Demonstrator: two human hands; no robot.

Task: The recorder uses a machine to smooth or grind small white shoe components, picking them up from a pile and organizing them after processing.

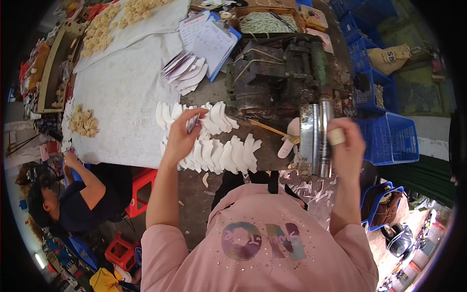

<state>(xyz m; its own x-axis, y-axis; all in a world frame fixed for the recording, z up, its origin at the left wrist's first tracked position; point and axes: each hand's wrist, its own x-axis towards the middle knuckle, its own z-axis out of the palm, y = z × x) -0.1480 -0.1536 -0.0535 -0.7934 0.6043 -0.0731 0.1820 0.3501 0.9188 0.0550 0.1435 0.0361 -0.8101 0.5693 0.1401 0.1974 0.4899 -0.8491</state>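
My left hand [181, 137] holds a thin stack of flat, pale shaped pieces [192, 122] above rows of white curved cut pieces [219, 151] laid overlapping on the table. My right hand [346, 142] grips the end of the shiny metal rollers [317, 136] of a dark, greasy machine [279, 78]; a strip of tape wraps one finger. A white shoe-sole-shaped piece [288, 141] and a yellow stick [268, 129] lie by the rollers.
A white cloth [121, 102] covers the table, with tan pieces piled at its far end [116, 19] and left [83, 122]. A clipboard with papers [209, 36], blue crates [384, 121] at right. Another person [78, 199] sits low at left near red stools [143, 187].
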